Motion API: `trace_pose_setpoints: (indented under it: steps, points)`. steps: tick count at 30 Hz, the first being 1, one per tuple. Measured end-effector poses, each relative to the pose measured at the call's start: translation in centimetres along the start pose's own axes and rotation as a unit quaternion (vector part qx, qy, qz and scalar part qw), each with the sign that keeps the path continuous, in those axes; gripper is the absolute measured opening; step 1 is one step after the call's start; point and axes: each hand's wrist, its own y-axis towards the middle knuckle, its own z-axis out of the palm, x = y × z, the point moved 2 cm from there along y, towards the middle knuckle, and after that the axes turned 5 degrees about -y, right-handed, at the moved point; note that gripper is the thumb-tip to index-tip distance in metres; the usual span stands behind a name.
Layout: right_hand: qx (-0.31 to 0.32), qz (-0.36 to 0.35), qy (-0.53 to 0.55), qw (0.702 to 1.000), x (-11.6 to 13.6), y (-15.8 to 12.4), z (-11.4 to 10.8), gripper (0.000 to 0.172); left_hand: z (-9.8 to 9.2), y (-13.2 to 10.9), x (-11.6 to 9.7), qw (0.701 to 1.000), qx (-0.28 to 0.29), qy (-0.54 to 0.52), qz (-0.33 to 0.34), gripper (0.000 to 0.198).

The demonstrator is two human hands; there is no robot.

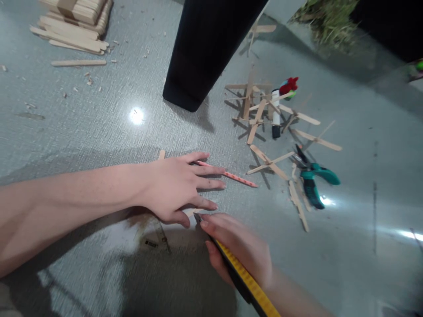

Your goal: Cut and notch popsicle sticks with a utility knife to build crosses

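My left hand (180, 185) lies palm down on the grey table, its fingers spread. Under it is a wooden craft stick; one rounded end (161, 154) sticks out behind the wrist side, and pale wood shows near the thumb. A pink patterned pencil (241, 178) runs beneath the fingers, its tip pointing right. My right hand (241, 246) is wrapped around a yellow and black utility knife (246, 275). The knife's blade (197, 217) meets the pale wood beside my left thumb. My palm hides most of the stick.
Craft sticks in stacks (72, 31) lie at the upper left among wood chips. A black upright post (205, 48) stands ahead. Crossed stick pieces (259, 119), a white marker (275, 112) and green-handled pliers (312, 176) are at the right. Dry grass (330, 22) shows at the top.
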Motion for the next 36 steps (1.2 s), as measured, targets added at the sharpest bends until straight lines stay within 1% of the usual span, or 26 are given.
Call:
trace_pose_setpoints:
  steps: [6,10,13,17,23,26,30,34,36]
  points:
    - [0.002,-0.005,0.008,1.0,0.1,0.1,0.0,0.039,0.2,-0.1,0.0,1.0,0.011,0.007,-0.004,0.058]
    - [0.002,0.009,-0.009,1.0,0.2,0.3,-0.1,0.039,0.2,-0.1,0.0,1.0,-0.006,0.013,0.01,0.06]
    - [0.007,0.017,0.011,1.0,0.4,0.5,-0.1,0.042,0.2,-0.1,0.0,1.0,-0.015,0.011,0.013,0.059]
    - [0.014,0.039,0.047,0.998,0.7,0.7,-0.2,0.043,0.2,-0.1,0.0,1.0,0.002,0.007,0.003,0.059]
    - [0.037,0.031,0.059,0.997,0.4,-0.1,-0.2,0.043,0.0,0.0,0.1,1.0,-0.002,0.008,0.0,0.057]
    - [0.021,0.018,0.041,0.999,0.2,0.0,-0.3,0.045,0.0,-0.1,0.1,1.0,-0.016,0.005,0.006,0.057]
    - [0.004,0.023,0.034,0.999,0.2,0.7,-0.3,0.042,0.0,-0.1,0.1,0.999,-0.037,0.002,0.016,0.058]
    - [0.0,0.015,0.035,0.999,0.4,1.1,-0.3,0.039,0.1,-0.1,0.1,0.999,-0.027,0.008,0.017,0.054]
    - [-0.001,0.015,0.031,0.999,0.4,1.1,-0.2,0.04,0.2,-0.2,0.1,0.999,-0.032,0.009,0.019,0.054]
